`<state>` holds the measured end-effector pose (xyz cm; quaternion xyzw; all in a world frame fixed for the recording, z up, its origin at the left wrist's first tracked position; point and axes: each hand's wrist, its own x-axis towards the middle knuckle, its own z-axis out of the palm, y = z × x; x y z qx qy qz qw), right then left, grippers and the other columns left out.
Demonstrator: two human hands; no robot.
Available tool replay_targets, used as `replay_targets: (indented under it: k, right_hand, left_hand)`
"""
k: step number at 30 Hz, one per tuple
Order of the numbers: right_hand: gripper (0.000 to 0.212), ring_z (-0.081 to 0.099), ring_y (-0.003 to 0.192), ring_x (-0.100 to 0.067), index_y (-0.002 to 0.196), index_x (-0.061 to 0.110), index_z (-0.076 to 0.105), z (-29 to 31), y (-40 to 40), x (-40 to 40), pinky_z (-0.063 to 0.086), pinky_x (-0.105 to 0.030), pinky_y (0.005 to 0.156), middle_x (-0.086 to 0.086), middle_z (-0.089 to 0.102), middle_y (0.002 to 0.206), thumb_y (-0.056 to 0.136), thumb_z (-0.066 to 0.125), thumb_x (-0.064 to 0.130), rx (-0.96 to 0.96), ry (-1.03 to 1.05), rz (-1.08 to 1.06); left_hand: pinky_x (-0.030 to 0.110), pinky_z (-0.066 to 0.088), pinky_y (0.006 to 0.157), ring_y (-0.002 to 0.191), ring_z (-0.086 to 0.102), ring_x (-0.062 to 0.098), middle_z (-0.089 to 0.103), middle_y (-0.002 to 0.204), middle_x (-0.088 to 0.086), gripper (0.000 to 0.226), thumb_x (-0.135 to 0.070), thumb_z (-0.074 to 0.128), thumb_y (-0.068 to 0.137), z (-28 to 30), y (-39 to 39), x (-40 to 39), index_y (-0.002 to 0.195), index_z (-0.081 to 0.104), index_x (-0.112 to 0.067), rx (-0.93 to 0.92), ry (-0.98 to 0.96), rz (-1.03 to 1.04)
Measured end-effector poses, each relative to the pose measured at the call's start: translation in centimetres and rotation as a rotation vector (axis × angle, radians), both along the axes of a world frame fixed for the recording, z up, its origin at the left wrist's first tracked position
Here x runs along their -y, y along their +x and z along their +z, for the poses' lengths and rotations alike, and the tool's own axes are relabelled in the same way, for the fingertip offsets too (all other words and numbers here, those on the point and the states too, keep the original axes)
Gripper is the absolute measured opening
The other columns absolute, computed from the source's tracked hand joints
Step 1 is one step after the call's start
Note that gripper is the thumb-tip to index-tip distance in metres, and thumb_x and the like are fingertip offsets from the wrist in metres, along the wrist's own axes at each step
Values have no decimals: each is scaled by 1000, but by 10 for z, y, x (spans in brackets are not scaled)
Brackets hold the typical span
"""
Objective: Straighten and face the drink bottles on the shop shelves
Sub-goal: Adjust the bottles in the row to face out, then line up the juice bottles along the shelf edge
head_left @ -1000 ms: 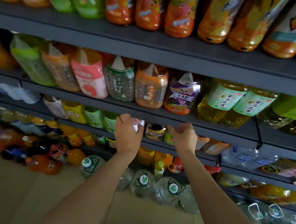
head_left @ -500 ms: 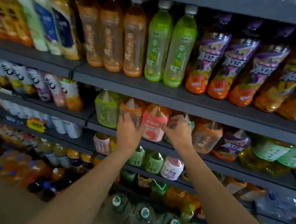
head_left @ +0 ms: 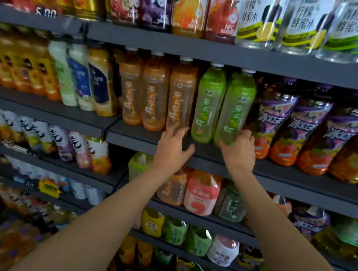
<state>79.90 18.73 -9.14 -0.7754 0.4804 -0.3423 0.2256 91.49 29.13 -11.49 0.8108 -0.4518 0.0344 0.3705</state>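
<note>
The right hand [head_left: 238,153] grips the base of a green bottle [head_left: 234,111] on the middle shelf [head_left: 282,171]; the left hand [head_left: 172,149], fingers loose, touches an orange bottle [head_left: 179,99]; this row looks nearly faced; lower shelves seemingly remain.

1. One view only, head-worn and wide-angle; nothing is shared with another view.
2. Faces straight into the shelves [head_left: 215,160], close, at arm's reach.
3. Tilted slightly down: both forearms enter from the bottom edge.
4. Frame edges bend and blur; the centre is sharpest.
</note>
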Motion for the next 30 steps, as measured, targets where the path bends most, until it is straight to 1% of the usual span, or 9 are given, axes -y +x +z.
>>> replay_targets:
  k: [3, 5, 9, 13, 17, 20, 24, 27, 30]
  right_hand:
    - [36, 60, 93, -35, 110, 1, 47, 8, 12, -3, 46, -41, 68, -15, 61, 105, 90, 59, 28, 85, -248, -9]
    - [31, 62, 81, -30, 106, 2, 50, 17, 26, -10, 47, -38, 62, -12, 63, 92, 90, 60, 27, 143, -389, 88]
    - [27, 62, 71, -24, 104, 4, 53, 24, 64, -34, 51, -41, 63, -4, 61, 78, 88, 62, 24, 177, -424, 320]
    - [24, 62, 68, -20, 103, 9, 53, 17, 114, -64, 53, -42, 63, 7, 55, 72, 89, 61, 26, 72, -414, 502]
    - [18, 62, 68, -19, 96, 10, 56, 9, 184, -102, 53, -42, 64, 7, 58, 71, 88, 62, 25, 88, -384, 558]
    - [20, 62, 72, -20, 97, 10, 56, 8, 239, -135, 52, -43, 66, 3, 60, 74, 87, 64, 26, 109, -340, 529]
    - [33, 60, 84, -27, 105, 5, 54, 20, 304, -174, 50, -43, 70, -9, 57, 103, 84, 67, 27, 184, -278, 372]
    - [42, 58, 89, -32, 114, 4, 50, 29, 332, -187, 51, -45, 72, -14, 45, 120, 84, 68, 27, 146, -236, 234]
    - [45, 58, 88, -34, 116, 3, 47, 36, 342, -194, 51, -44, 69, -15, 41, 123, 83, 69, 26, 107, -234, 134]
  left_hand:
    - [38, 35, 104, 129, 37, 26, 35, 139, 9, 51, -29, 55, 92, 8, 1, 11, 139, 41, -15, -23, -41, -9]
    - [40, 34, 102, 126, 38, 28, 40, 134, 12, 49, -22, 56, 91, 10, 6, 10, 136, 42, -10, 26, -108, 28]
    - [39, 35, 93, 117, 44, 30, 47, 121, 14, 38, -12, 57, 88, 6, 31, -21, 123, 48, -4, 54, -275, 178]
    - [41, 38, 86, 103, 49, 33, 49, 108, 16, 27, -3, 54, 85, 0, 85, -65, 111, 52, -1, 45, -375, 323]
    - [45, 42, 83, 99, 49, 33, 47, 106, 16, 24, -2, 50, 85, -5, 153, -113, 109, 52, -1, 18, -345, 396]
    - [47, 43, 82, 99, 48, 32, 46, 108, 14, 22, -3, 49, 88, -7, 209, -151, 111, 52, -2, 30, -314, 400]
    - [45, 40, 85, 105, 44, 32, 44, 113, 14, 28, -12, 51, 91, 6, 289, -188, 117, 49, -4, 22, -238, 392]
    - [45, 37, 96, 117, 39, 33, 41, 127, 17, 42, -20, 56, 90, 20, 333, -199, 129, 46, -6, 16, -167, 267]
    - [43, 34, 103, 126, 36, 32, 36, 136, 17, 49, -22, 60, 88, 35, 357, -197, 132, 46, -9, 18, -154, 125]
